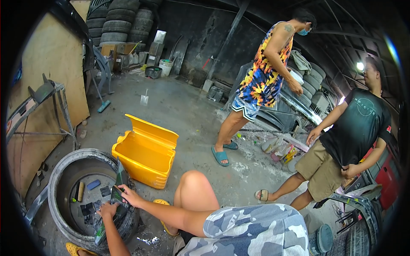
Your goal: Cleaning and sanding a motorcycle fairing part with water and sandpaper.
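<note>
You have two hands at work on one long dark piece (115, 195) with green patches, which lies across the right edge of one big round tyre (53, 196). Your left hand (109, 209) has its fingers bent over the piece, touching it. Your right hand (131, 197) has its fingers curled narrow, higher up the piece; you cannot tell if they pinch something small. Inside the tyre, toward its far edge, are one blue block (93, 184) and one tan stick (80, 192). You wear two yellow clogs (161, 202). Just past the tyre's far right edge stands one yellow bin (147, 176), its top open. The floor (188, 128) is grey, with white smears. Farther off are two people: one in a bright patterned top (267, 68), one in a dark shirt (356, 117). One blue broom (104, 106) is at the left. By the dark back wall (192, 38) are one white bucket (166, 67) and tall piles of tyres (117, 26).
</note>
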Action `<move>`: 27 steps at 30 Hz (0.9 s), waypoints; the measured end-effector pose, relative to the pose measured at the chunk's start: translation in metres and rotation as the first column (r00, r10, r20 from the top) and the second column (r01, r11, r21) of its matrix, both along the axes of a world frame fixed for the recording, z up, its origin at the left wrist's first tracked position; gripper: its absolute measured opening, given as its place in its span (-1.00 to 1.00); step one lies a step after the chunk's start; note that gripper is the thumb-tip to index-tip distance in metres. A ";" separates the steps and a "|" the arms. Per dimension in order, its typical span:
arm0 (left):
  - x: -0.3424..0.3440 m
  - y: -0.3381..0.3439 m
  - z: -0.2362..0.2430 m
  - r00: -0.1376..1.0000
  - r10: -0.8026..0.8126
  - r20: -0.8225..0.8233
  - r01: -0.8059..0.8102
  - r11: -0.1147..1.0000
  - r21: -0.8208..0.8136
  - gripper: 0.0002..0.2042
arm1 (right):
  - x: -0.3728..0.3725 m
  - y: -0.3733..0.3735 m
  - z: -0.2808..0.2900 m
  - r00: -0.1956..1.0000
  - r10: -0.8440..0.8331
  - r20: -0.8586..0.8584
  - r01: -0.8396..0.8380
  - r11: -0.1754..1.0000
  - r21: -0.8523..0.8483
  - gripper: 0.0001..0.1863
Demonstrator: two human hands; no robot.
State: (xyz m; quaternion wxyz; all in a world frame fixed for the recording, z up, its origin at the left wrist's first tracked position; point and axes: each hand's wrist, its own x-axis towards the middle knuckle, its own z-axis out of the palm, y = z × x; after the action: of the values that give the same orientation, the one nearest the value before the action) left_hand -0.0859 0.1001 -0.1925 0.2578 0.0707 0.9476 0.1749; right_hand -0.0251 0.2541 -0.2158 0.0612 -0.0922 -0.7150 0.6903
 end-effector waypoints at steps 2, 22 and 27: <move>0.000 0.004 0.000 1.000 -0.011 0.008 0.011 1.000 0.002 -0.24 | -0.002 0.004 -0.006 1.000 -0.008 0.015 0.008 1.000 -0.005 -0.58; 0.004 -0.002 -0.001 0.993 -0.073 -0.096 0.065 0.994 -0.091 -0.34 | 0.003 -0.004 0.004 0.998 -0.034 -0.056 0.033 0.999 -0.014 -0.59; 0.010 0.001 0.003 0.983 -0.116 -0.140 0.092 0.982 -0.166 -0.29 | 0.005 -0.002 0.005 0.996 -0.048 -0.077 0.046 0.998 -0.034 -0.59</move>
State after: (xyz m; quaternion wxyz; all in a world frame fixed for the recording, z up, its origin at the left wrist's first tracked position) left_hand -0.0755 0.1014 -0.1896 0.1999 0.1125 0.9701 0.0794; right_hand -0.0200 0.2518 -0.2105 0.1036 -0.0832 -0.6984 0.7033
